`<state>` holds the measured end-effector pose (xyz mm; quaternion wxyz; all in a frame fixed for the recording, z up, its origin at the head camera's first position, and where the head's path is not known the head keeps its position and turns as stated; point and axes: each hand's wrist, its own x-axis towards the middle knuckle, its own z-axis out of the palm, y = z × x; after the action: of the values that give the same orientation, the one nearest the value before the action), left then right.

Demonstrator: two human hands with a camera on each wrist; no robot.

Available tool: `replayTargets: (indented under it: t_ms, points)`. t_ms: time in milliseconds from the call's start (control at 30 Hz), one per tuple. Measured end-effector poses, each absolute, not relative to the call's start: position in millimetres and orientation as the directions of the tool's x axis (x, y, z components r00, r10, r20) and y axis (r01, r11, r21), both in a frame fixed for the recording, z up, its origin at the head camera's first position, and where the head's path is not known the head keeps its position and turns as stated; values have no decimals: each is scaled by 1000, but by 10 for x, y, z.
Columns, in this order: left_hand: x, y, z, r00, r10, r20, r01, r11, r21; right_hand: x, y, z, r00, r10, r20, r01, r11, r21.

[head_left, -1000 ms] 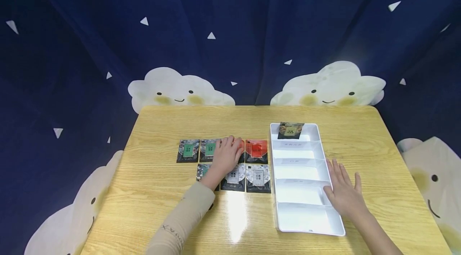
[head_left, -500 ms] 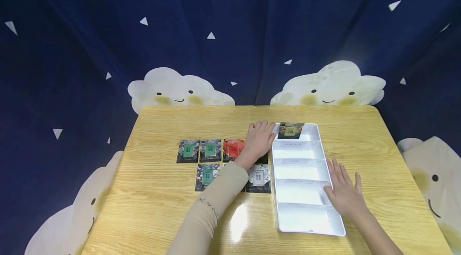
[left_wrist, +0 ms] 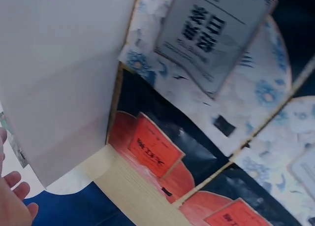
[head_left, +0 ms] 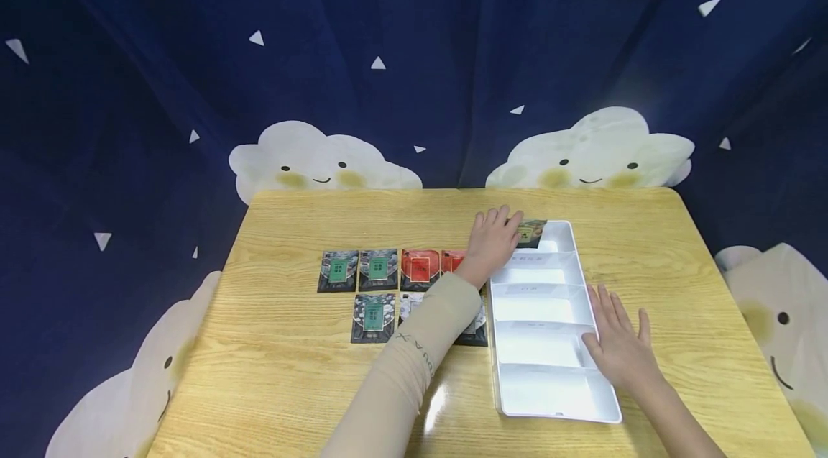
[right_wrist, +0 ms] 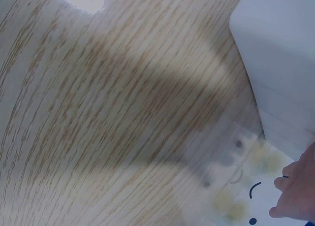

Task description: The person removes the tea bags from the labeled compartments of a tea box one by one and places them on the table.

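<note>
In the head view, my left hand (head_left: 493,242) reaches over the far left corner of a white divided tray (head_left: 504,404). Its fingers are loosely bent, beside a dark packet (head_left: 532,233) propped in the farthest compartment and partly covering it; I cannot tell whether they touch. Fingertips of this hand (left_wrist: 15,199) show at the edge of the left wrist view, holding nothing visible. My right hand (head_left: 621,343) lies with straight fingers along the tray's right side, thumb at the rim. Left of the tray lie green-labelled packets (head_left: 338,271), red packets (head_left: 420,269) and white-patterned packets (left_wrist: 211,44).
The packets form two rows on the wooden table (head_left: 272,372), and my left sleeve (head_left: 407,357) hides part of the near row. Dividers split the tray crosswise into several compartments. A dark blue curtain (head_left: 427,26) with cloud figures hangs behind the table.
My left hand has moved right and away from me, from over the packet rows to the tray's far corner. The right hand, tray and packets have stayed in place.
</note>
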<state>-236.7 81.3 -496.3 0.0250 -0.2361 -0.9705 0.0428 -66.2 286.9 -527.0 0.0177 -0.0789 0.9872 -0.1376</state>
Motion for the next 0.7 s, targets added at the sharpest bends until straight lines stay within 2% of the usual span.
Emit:
replayTargets:
  t_ms: [367, 700]
  points:
    - [-2444, 954, -4970, -894, 437, -95, 443, 895, -58, -661, 2865, -5274, -987, -162, -18, -151, 951, -271]
    - [-2411, 1011, -4994, -880, 471, -58, 474, 877, -79, -661, 2868, -5275, -987, -161, -12, -152, 950, -274]
